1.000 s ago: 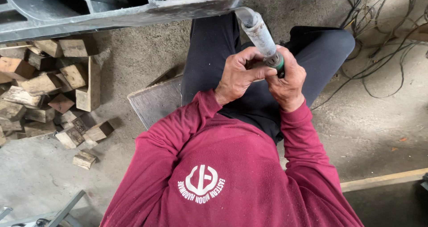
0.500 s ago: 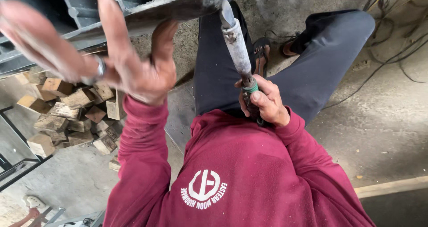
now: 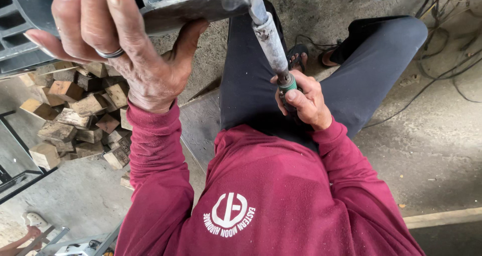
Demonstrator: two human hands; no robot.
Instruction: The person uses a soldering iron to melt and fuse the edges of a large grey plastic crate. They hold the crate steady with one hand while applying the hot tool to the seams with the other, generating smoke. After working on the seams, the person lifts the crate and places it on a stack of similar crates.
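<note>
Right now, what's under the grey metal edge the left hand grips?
Under the grey metal edge: left hand's thumb, piled wood blocks and concrete floor. The right hand holds a grimy tool against it; the contact point is hidden.

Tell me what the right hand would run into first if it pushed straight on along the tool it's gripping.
The right hand points up along the grey tool shaft. Pushed on, it would probably first meet the edge of the grey metal part where the tip already sits; depth is unclear.
</note>
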